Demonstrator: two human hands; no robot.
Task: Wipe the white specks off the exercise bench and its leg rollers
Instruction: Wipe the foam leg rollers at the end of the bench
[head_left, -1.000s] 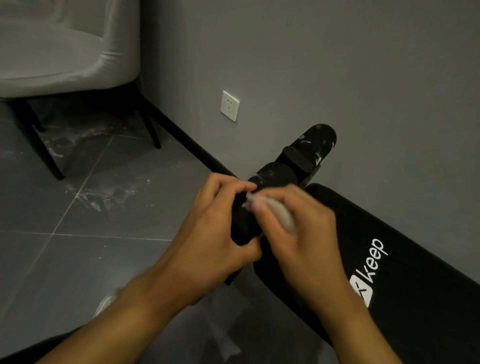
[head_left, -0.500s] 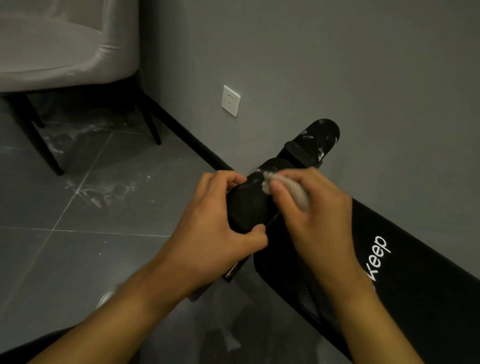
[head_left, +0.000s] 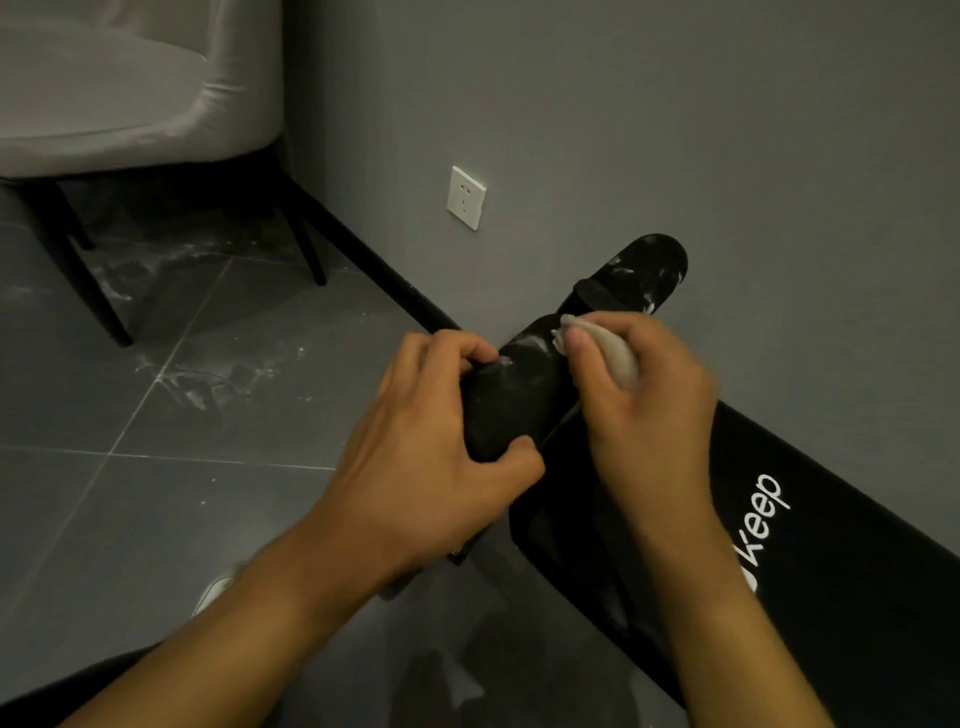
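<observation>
Where the grey wall (head_left: 675, 130) meets the dark tiled floor (head_left: 156, 493), a pale chair (head_left: 130, 93) stands upper left and the black exercise bench (head_left: 831, 597) (white "keep" lettering on its pad) runs along the wall from lower right. Two leg rollers at its far end: far roller (head_left: 644, 270) streaked with white specks, near roller (head_left: 519, 395) with a pale smear on top. Left hand (head_left: 431, 467) wrapped round the near roller, thumb at its near end; right hand (head_left: 654, 405) just beside it, fingers bunched tight on a pale wadded cloth (head_left: 618, 358) touching that roller's far end.
</observation>
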